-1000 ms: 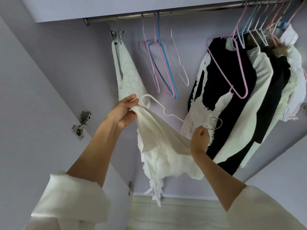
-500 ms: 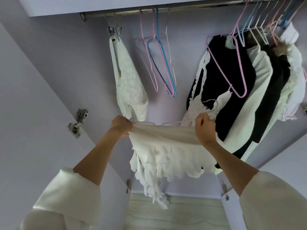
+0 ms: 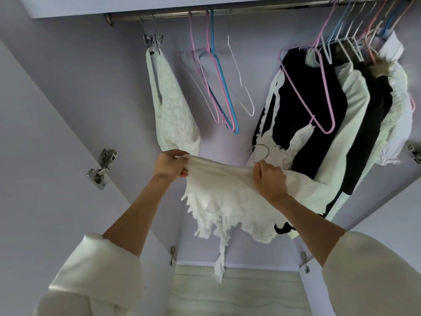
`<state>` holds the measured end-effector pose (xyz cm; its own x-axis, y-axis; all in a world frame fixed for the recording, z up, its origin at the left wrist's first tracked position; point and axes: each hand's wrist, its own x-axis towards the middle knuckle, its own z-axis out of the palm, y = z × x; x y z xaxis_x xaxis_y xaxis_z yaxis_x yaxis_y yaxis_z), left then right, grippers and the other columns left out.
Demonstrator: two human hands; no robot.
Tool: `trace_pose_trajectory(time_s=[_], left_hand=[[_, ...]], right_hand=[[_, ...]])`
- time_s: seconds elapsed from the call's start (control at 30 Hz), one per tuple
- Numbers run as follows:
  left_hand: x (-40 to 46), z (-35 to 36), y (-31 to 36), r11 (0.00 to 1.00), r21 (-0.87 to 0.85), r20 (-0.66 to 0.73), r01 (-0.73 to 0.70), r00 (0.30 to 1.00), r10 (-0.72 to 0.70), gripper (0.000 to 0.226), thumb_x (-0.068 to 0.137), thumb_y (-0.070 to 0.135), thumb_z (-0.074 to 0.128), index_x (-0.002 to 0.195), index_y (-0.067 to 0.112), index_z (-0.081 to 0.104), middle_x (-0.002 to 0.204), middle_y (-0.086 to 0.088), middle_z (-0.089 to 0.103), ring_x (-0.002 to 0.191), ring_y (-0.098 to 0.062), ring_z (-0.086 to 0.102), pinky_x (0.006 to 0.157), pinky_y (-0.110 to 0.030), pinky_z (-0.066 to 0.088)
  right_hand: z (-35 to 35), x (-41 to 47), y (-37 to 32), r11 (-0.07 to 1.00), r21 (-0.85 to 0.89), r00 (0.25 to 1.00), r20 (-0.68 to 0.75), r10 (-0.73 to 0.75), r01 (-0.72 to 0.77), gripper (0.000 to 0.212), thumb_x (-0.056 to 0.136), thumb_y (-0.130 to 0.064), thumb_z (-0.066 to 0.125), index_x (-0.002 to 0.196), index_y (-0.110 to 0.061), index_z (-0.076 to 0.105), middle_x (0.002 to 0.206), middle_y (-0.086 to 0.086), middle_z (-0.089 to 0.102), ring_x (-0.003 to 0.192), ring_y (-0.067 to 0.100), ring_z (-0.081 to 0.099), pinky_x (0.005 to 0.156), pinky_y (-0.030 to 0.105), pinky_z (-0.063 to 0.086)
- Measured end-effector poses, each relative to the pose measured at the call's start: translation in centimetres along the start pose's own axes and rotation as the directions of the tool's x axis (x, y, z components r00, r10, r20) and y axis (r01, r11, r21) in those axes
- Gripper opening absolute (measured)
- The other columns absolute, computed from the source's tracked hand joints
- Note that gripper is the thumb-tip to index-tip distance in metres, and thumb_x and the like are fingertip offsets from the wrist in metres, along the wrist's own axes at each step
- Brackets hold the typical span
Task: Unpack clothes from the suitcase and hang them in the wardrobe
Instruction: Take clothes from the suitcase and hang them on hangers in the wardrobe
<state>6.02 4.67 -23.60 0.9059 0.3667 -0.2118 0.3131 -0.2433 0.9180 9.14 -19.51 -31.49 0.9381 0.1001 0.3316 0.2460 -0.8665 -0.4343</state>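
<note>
A white ruffled garment (image 3: 223, 190) is held stretched between both hands: its left edge is pinched by the left hand (image 3: 169, 165), its right side and hanger hook (image 3: 262, 153) gripped by the right hand (image 3: 270, 179).

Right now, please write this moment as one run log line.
step: fitting hanger | left hand: grips white garment | right hand: holds hanger hook | rail: not yet hung

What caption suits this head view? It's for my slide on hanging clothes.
Both hands, left and right, grip a white ruffled garment on its hanger below the wardrobe rail.
</note>
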Motion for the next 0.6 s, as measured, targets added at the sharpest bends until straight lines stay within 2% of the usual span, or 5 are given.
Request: trace_pose_trajectory(time_s=[0.1,0.2,0.3,0.47,0.6], left_hand=[[-0.6,0.3,0.4,1.000,-0.025,0.290,-0.001,0.957,0.008,0.023,0.090,0.011,0.059,0.112,0.016,0.065,0.105,-0.006,0.063,0.092,-0.018,0.061,0.085,-0.026,0.054],[0.4,0.8,-1.4,0.966,0.219,0.219,-0.136,0.972,0.087,0.036,0.090,0.024,0.061,0.125,0.018,0.058,0.123,-0.006,0.056,0.116,-0.020,0.051,0.101,-0.031,0.039],[0.7,1.7,-4.3,0.656,0.694,0.279,-0.295,0.951,0.132,0.050,0.091,0.043,0.053,0.138,0.028,0.043,0.143,-0.001,0.039,0.134,-0.024,0.034,0.114,-0.051,0.017],[0.2,4.3,-4.7,0.411,0.770,0.329,-0.487,0.856,0.399,0.036,0.098,0.035,0.040,0.125,0.015,0.054,0.120,-0.001,0.056,0.120,-0.026,0.046,0.111,-0.053,0.010],[0.7,5.0,-5.7,0.521,0.663,0.188,-0.537,0.793,0.579,0.018,0.093,0.012,0.051,0.100,0.002,0.065,0.088,-0.009,0.066,0.093,-0.036,0.056,0.096,-0.046,0.026]], right_hand=[[-0.6,0.7,-0.6,0.992,0.102,0.997,0.020,-0.075,0.072,0.034,0.098,-0.007,0.028,0.064,-0.011,0.031,0.052,-0.001,0.029,0.048,0.021,0.029,0.064,0.034,0.028],[-1.8,0.9,-0.7,0.978,0.207,1.000,0.021,-0.012,0.007,0.029,0.099,-0.006,0.032,0.076,0.001,0.047,0.061,0.015,0.046,0.060,0.032,0.044,0.066,0.033,0.030],[-2.7,1.2,-0.8,0.964,0.265,1.000,0.029,0.011,-0.018,0.027,0.100,-0.008,0.032,0.079,-0.002,0.048,0.060,0.001,0.043,0.061,0.025,0.044,0.064,0.029,0.029],[-4.1,1.3,-2.5,0.920,0.389,0.998,0.056,0.027,-0.047,0.030,0.100,-0.011,0.035,0.083,0.002,0.056,0.072,0.000,0.053,0.068,0.019,0.047,0.062,0.022,0.028],[-4.7,0.8,-1.0,0.721,0.677,0.989,0.110,0.102,-0.149,0.027,0.099,-0.008,0.033,0.092,-0.011,0.060,0.085,-0.002,0.060,0.083,0.010,0.056,0.081,0.021,0.044]])
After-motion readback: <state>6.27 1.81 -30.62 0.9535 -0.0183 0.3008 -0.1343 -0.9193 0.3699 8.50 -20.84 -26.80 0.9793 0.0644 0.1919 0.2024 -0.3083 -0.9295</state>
